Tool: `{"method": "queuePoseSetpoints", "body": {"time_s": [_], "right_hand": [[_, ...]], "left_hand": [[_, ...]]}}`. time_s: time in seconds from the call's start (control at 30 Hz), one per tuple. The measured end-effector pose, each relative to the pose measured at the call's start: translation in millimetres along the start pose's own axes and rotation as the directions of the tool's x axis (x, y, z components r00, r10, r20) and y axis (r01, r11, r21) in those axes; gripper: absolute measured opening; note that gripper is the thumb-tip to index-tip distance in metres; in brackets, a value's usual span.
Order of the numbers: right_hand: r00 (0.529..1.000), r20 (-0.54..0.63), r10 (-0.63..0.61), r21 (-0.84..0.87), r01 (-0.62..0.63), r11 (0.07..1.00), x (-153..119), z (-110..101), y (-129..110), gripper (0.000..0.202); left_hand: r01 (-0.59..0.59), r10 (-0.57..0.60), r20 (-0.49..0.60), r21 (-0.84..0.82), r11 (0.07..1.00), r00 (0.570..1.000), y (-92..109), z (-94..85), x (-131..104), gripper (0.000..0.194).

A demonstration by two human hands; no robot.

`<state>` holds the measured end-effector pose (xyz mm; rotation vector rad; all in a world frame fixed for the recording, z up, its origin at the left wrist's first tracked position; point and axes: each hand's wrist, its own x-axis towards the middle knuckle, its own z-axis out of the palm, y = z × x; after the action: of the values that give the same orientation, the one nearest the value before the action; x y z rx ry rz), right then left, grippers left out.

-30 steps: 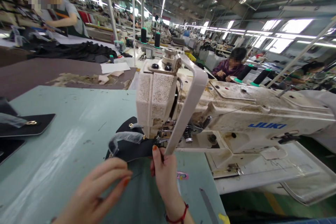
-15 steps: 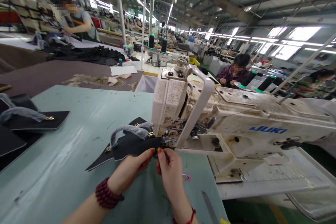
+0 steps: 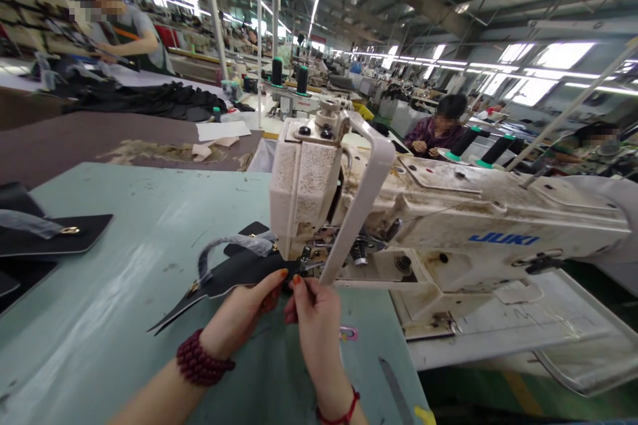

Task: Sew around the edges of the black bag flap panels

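Green tabletop [image 3: 134, 239]: hands [image 3: 244, 312] [image 3: 318, 319] both pinching black panel [image 3: 244, 270]; left was off it earlier.

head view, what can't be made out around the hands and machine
All in the head view:
- Black piece: far part hidden behind the machine.
- Stitches: too small to tell.
- Right hand: what it pinches is hidden by its own fingers.
- Left hand: lower fingers hidden behind it.
- Pieces at left: cut off by the left edge.
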<state>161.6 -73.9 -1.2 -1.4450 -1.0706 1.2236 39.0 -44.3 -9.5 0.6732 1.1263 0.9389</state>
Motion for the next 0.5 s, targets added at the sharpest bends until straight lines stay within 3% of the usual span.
{"method": "queuePoseSetpoints", "body": {"time_s": [0.23, 0.5], "right_hand": [[1.0, 0.016, -0.004, 0.013, 0.004, 1.0, -9.3, -7.2, 6.3, 0.059], [0.999, -0.004, 0.051, 0.005, -0.051, 0.999, -38.4, -44.8, 6.6, 0.066]], "left_hand": [[-0.029, 0.029, -0.01, -0.03, 0.999, 1.0, -0.5, 2.5, 2.1, 0.045], [-0.054, 0.058, 0.058, -0.066, 0.996, 0.997, 9.1, 11.8, -3.6, 0.045]]}}
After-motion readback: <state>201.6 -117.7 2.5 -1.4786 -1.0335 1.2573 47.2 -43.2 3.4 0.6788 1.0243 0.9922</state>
